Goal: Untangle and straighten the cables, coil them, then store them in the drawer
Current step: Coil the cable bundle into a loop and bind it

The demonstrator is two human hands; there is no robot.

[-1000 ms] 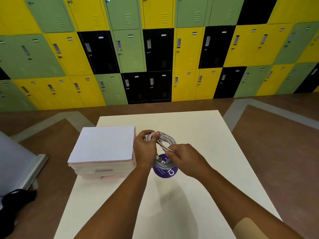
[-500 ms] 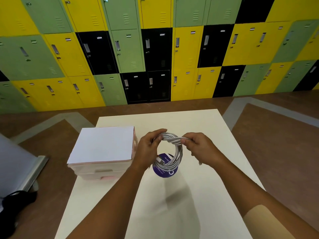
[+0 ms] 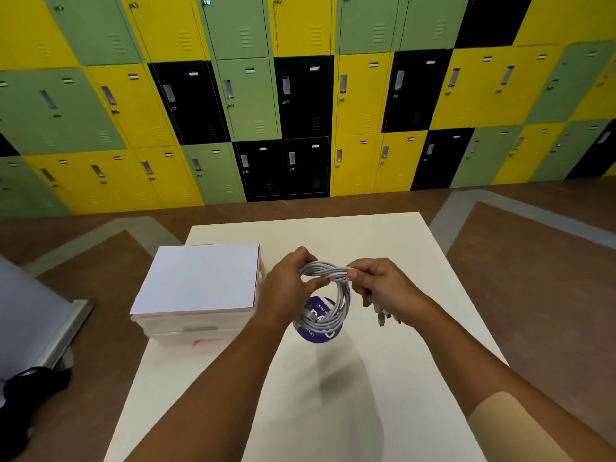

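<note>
Since the grey cable coil (image 3: pixel 337 305) hangs as a ring above the table (image 3: pixel 383 395) rather than lying on it, I read it as held up so the tail can be wound round the bundle. The strands across its top look twisted together between the two hands.

On the ring's own face, my left hand (image 3: pixel 285 290) grips it at about ten o'clock, fingers and thumb curled round the whole bundle. I judge this steadies the loops so they cannot spring apart. My right hand (image 3: pixel 383 288) pinches the bundle at about one o'clock, fingers bent close. Loose connector ends (image 3: pixel 381 317) dangle just under that hand at five o'clock, too blurred to name the plug type.

The ring's lower arc hangs at six o'clock over a purple round label (image 3: pixel 315 335) on the table; whether they touch I cannot tell.

At nine o'clock from the coil, just beside my left wrist, stands the drawer unit (image 3: pixel 196 330) with a white sheet (image 3: pixel 200 278) on top. Its drawers look closed, so I judge coiling is nearly finished and storing not yet begun.
</note>
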